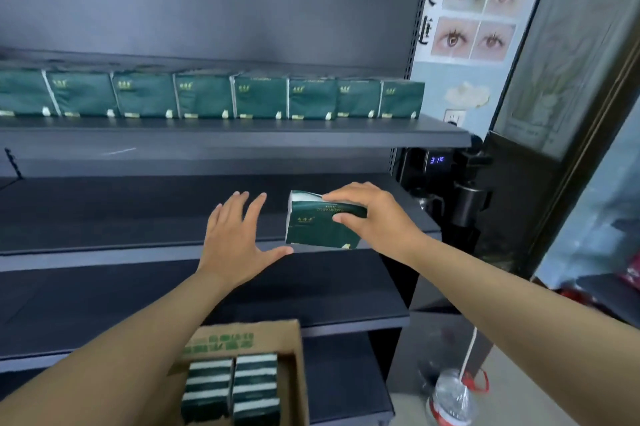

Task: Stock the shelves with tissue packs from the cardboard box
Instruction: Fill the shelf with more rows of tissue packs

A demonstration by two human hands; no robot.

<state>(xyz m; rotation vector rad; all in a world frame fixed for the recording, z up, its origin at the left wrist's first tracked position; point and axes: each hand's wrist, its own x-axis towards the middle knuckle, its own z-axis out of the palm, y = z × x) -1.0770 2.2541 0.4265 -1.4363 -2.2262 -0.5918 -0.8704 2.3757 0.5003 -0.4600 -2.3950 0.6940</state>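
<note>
**Right hand grips one tissue pack at the middle shelf**

Gripping with fingers on top and thumb on the front, the right hand (372, 217) holds a tissue pack (322, 223) at the front edge of the middle shelf (104, 217). I cannot tell if the pack already touches the shelf board. The pack is dark green with gold print and a white paper end on its left side. On the left, the left hand (239, 238) is spread flat with straight fingers, holds nothing, and its thumb tip is just beside the pack's lower left corner. To the left of both hands the middle shelf is bare. Above, a row of packs (207, 96) fills the upper shelf (242, 139) up to its right end. Below, the cardboard box (291, 349) holds more packs in two stacks.
</note>
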